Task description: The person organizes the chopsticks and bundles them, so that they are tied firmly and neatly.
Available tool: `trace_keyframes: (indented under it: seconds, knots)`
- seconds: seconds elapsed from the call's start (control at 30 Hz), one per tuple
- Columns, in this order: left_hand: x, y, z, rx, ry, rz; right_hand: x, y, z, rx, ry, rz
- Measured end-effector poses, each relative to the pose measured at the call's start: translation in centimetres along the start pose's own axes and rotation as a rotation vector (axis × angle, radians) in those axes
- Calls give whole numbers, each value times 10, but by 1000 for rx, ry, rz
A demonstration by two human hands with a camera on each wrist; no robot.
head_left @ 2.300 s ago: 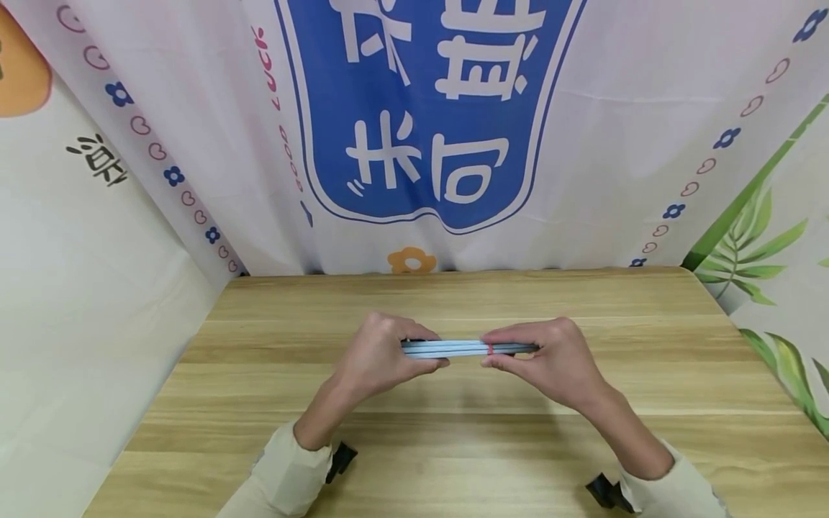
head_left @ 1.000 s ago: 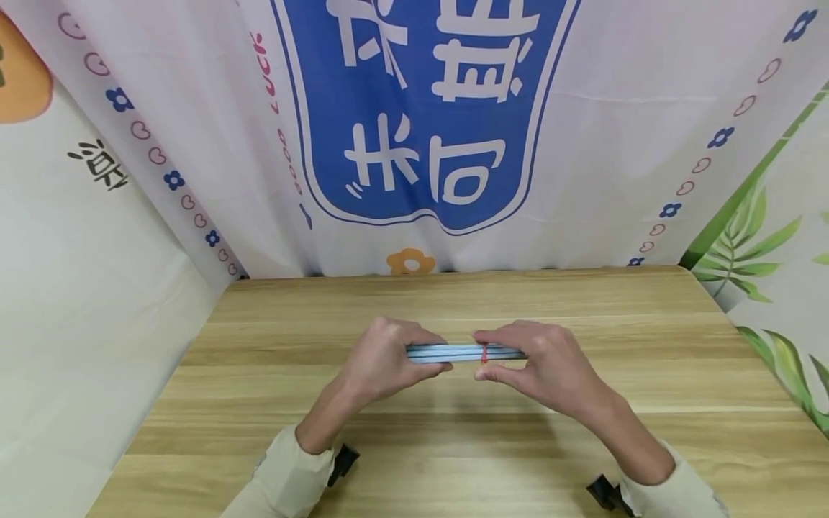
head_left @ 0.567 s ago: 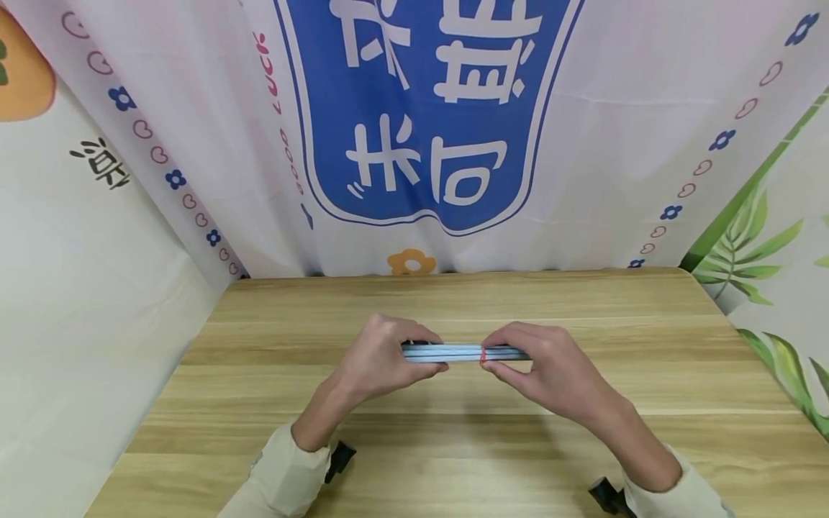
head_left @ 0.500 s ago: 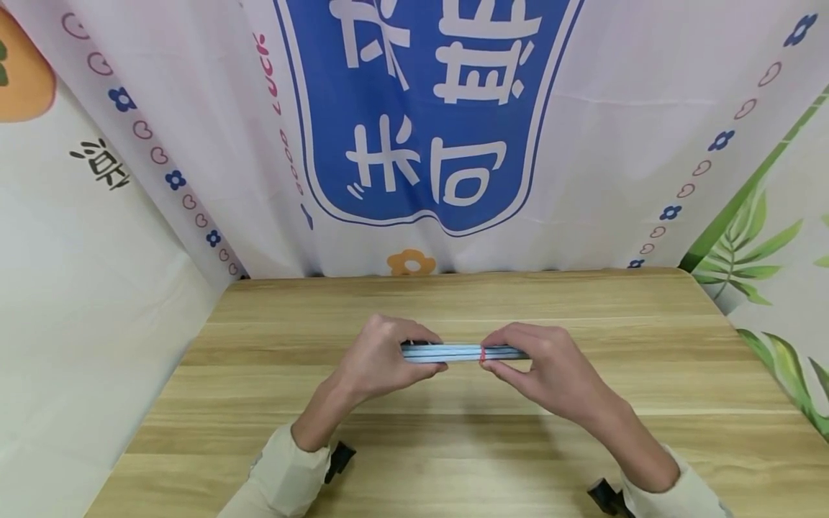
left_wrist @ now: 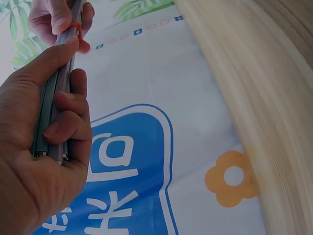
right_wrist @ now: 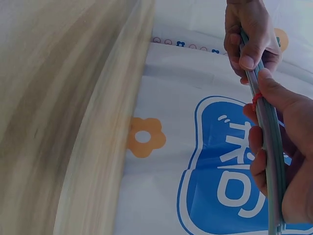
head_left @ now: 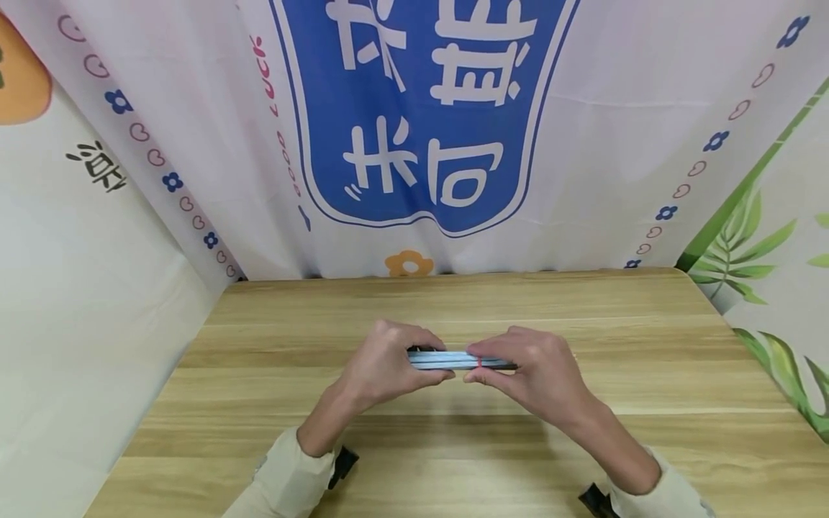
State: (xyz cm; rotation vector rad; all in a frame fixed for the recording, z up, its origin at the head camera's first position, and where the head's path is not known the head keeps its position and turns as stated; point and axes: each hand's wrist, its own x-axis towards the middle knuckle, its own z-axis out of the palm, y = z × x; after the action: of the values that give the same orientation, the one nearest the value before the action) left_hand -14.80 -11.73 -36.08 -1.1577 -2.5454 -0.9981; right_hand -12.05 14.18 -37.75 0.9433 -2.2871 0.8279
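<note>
A bundle of slim, straight light-blue sticks (head_left: 440, 360) is held level above the table between both hands. A red band (head_left: 479, 362) wraps the bundle toward its right part. My left hand (head_left: 382, 363) grips the left end, thumb along the near side. In the left wrist view, the sticks (left_wrist: 58, 88) look grey-green and purplish, with their ends against the palm. My right hand (head_left: 544, 367) holds the right part, fingertips on the far side and thumb on the near side, right by the band. The right wrist view shows its fingers curled round the sticks (right_wrist: 274, 161).
The wooden table (head_left: 272, 403) reaches back to a white printed curtain (head_left: 596, 180) with a blue sign motif. A leaf-patterned sheet (head_left: 758, 266) hangs on the right side. Black mounts (head_left: 343, 466) sit at the wrists below the pale sleeves.
The gap between the hands has narrowed. My right hand has shifted left, its fingertips now reaching past the red band. My left hand keeps its grip on the left end.
</note>
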Motion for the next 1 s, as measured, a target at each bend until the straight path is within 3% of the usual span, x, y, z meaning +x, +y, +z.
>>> trace_keyframes:
  seconds: [0.13, 0.27, 0.43, 0.67, 0.83, 1.0]
  knots:
    - [1, 1, -1, 4, -1, -9, 0, -1, -6, -24, -70, 46]
    - [1, 2, -5, -12, -6, -28, 0, -1, -12, 34, -112, 90]
    - [1, 3, -8, -31, -24, -46, 0, 1, -10, 109, -70, 50]
    - [0, 3, -7, -27, -21, -17, 0, 3, -1, 97, 32, -44]
    - [-1, 4, -5, -19, -21, -14, 0, 1, 2, 67, 18, -38]
    - [-1, 4, -5, -4, -27, -27, -1, 1, -3, 45, -44, -11]
